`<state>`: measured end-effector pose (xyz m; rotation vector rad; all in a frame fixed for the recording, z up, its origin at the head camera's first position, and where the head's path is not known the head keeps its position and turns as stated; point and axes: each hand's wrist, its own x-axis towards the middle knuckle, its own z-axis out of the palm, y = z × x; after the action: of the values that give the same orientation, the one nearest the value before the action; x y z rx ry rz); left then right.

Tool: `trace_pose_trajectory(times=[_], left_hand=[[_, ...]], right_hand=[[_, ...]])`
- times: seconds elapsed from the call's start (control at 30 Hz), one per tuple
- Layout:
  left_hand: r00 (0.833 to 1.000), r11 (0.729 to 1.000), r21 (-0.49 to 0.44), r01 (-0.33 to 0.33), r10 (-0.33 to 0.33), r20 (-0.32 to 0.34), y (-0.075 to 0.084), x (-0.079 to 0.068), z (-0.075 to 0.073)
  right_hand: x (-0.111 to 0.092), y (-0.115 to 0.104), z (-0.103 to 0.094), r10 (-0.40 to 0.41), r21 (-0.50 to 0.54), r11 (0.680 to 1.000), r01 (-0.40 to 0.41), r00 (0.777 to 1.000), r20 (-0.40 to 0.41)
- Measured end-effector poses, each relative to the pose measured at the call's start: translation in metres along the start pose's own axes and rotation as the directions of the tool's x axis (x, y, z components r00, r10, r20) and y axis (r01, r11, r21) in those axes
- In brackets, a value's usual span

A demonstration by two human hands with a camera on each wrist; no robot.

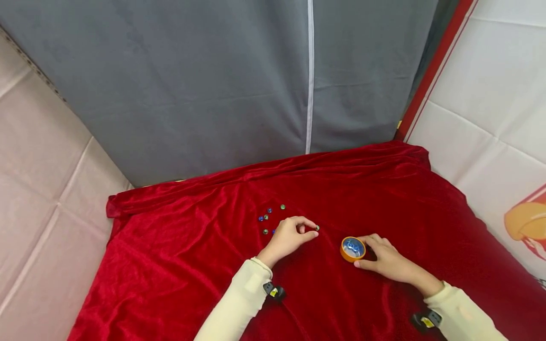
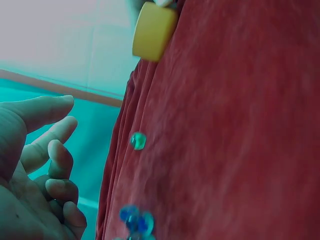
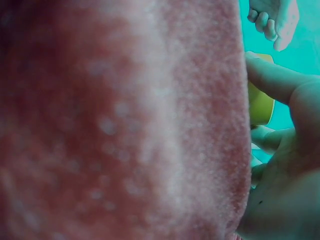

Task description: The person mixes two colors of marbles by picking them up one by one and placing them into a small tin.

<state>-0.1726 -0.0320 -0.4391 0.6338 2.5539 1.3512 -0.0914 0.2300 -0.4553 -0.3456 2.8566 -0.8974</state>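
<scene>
My left hand reaches over the red cloth, thumb and index finger extended with a gap between them. A small green glass marble lies right by the index fingertip in the head view; the left wrist view shows this marble on the cloth, apart from the fingers. My right hand holds a small round orange container between thumb and fingers, its side seen as yellow in the left wrist view. Blue, glassy shapes show inside its top. In the right wrist view, cloth hides part of the container.
Several blue and green marbles lie loosely grouped left of my left hand, among them a green one and a blue one. Wrinkled red velvet covers the surface. A grey curtain hangs behind; pale panels stand at both sides.
</scene>
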Motion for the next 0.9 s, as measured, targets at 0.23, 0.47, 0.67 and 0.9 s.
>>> trace_pose_trajectory(times=[0.23, 0.47, 0.67, 0.9], left_hand=[[0.999, 0.999, 0.013, 0.030, -0.029, -0.026, -0.010, -0.002, -0.017], [0.998, 0.999, 0.018, 0.038, -0.037, -0.048, -0.018, -0.003, -0.030], [0.996, 0.997, 0.013, 0.072, -0.071, -0.050, -0.026, -0.004, -0.038], [0.991, 0.997, 0.030, 0.074, -0.071, -0.110, -0.041, -0.006, -0.044]], right_hand=[[0.000, 0.001, 0.001, 0.011, 0.007, 1.000, -0.012, 1.000, 0.011], [0.001, -0.001, -0.002, 0.019, 0.022, 1.000, -0.020, 1.000, 0.023], [0.001, -0.002, -0.002, 0.022, 0.026, 0.999, -0.023, 0.999, 0.029], [0.000, -0.001, -0.002, 0.022, 0.025, 0.999, -0.023, 0.999, 0.030]])
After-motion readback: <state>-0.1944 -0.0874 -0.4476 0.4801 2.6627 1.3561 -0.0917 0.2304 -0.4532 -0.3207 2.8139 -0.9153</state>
